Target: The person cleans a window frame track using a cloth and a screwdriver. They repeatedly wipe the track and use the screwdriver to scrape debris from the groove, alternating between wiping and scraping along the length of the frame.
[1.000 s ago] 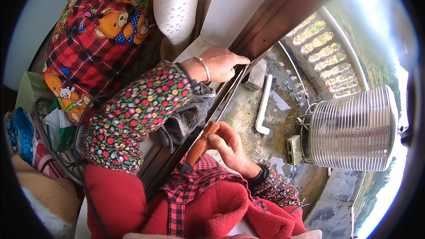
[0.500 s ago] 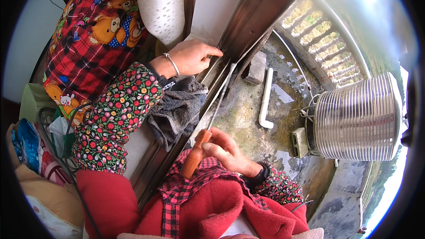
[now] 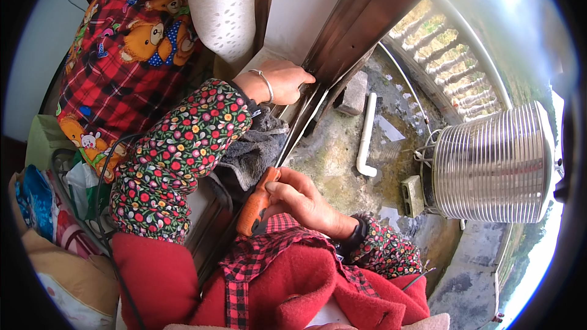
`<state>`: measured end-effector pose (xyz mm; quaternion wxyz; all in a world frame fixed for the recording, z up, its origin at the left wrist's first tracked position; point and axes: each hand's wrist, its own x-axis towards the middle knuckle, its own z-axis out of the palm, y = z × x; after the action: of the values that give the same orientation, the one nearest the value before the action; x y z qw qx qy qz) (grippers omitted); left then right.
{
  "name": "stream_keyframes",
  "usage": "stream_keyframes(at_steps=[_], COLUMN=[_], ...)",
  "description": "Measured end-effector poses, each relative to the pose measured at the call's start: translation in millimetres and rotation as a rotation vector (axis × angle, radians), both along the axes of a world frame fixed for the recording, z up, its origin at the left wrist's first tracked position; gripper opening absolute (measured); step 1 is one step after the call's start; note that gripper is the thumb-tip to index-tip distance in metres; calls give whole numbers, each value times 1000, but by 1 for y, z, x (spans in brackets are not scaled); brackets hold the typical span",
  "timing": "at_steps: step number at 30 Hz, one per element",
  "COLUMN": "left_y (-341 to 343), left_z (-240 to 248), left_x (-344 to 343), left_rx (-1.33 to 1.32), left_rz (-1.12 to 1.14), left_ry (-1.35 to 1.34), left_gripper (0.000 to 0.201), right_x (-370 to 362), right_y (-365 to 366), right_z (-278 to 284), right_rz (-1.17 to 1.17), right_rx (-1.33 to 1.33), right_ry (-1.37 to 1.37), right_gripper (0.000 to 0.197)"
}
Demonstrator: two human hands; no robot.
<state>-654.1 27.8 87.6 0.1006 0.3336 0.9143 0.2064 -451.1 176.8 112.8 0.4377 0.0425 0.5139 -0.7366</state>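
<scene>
My right hand is closed round the orange handle of a screwdriver. Its long thin shaft points away from me along the dark brown window track, toward the frame's lower corner; the tip is hard to make out there. At that corner my left hand rests against the brown window frame, index finger stretched out and the other fingers partly hidden. No object shows in it. A grey cloth lies crumpled on the sill below my left wrist, partly under the sleeve.
Outside, on the right, are a ribbed metal tank, a white bent pipe, a concrete block and a balustrade. Indoors on the left, a red plaid bear-print cover stands beside bags and a dark cable.
The screwdriver's handle has shifted left and slightly toward the far end, its shaft now over the track instead of along the outer edge. My left hand has slid a little right, further onto the corner.
</scene>
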Motion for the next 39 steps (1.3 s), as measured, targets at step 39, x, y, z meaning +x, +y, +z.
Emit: stream_keyframes(at_steps=[39], left_y=[-27], left_z=[19], left_x=[20], left_rx=[290], left_rz=[34], left_ry=[100], left_gripper=[41], right_x=[16], right_y=[18], right_z=[-7], right_rz=[64], right_rx=[-63], right_ry=[206], right_gripper=[25])
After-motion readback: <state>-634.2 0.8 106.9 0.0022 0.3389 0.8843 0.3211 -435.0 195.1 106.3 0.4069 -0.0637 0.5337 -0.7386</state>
